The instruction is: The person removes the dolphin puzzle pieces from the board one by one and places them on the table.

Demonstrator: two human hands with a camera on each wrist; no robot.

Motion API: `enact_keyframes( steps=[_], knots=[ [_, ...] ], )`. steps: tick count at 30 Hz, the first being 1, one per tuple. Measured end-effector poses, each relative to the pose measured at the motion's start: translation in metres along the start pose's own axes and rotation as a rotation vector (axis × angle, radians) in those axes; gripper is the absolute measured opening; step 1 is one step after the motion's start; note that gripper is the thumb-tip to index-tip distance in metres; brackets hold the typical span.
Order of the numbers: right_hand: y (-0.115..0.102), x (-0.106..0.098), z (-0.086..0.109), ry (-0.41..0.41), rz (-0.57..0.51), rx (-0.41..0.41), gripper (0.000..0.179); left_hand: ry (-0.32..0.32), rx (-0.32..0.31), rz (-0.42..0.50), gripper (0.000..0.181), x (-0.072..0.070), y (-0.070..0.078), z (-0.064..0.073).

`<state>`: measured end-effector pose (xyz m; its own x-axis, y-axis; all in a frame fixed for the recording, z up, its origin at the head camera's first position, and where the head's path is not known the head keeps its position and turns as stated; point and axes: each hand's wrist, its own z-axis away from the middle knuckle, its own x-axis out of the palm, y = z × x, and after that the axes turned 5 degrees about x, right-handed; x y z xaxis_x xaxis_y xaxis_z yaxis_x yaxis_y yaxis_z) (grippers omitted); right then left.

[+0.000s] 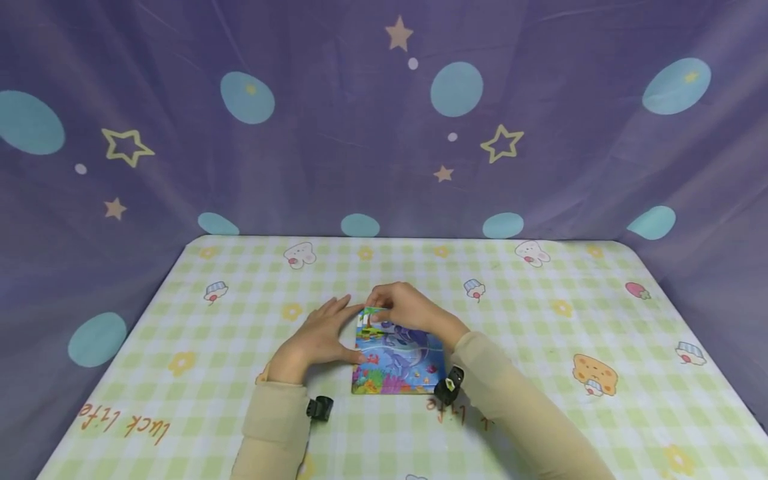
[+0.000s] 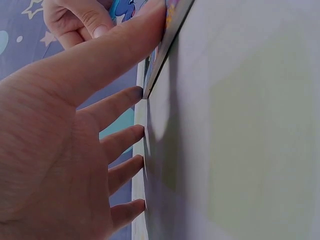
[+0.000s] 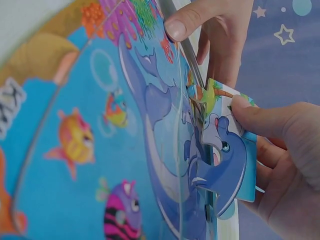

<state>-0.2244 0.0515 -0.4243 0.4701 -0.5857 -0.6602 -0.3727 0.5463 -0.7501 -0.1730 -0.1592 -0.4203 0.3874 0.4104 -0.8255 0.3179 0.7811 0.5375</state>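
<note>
A sea-themed jigsaw puzzle [image 1: 396,373] in a flat board lies on the table, showing a dolphin, fish and coral. My right hand [image 1: 411,308] is over its far left part. In the right wrist view, the thumb and fingers pinch a puzzle piece [image 3: 230,160] with a blue dolphin's head, lifted and tilted off the picture. My left hand [image 1: 315,339] is at the board's left side. Its thumb [image 2: 125,47] rests on the board's edge, and its other fingers are spread, with their tips down at the tablecloth.
A green and white checked cloth [image 1: 240,347] with printed cupcakes, flowers and lettering covers the table. Behind it hangs a purple curtain [image 1: 360,153] with stars and blue ovals. Each wrist wears a small black camera, the left one [image 1: 320,408] near the sleeve.
</note>
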Motion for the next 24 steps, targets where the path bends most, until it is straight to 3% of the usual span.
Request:
enact_keyframes(
  steps=[16,24],
  knots=[
    [-0.0014,0.0010,-0.0021,0.021,0.067,-0.032,0.015,-0.010,-0.007,-0.001,0.101,0.0000,0.0005,0.0007],
    [-0.0013,0.0000,-0.0033,0.017,0.024,-0.043,0.013,-0.016,-0.011,0.010,0.101,0.0004,0.0001,-0.0001]
  ],
)
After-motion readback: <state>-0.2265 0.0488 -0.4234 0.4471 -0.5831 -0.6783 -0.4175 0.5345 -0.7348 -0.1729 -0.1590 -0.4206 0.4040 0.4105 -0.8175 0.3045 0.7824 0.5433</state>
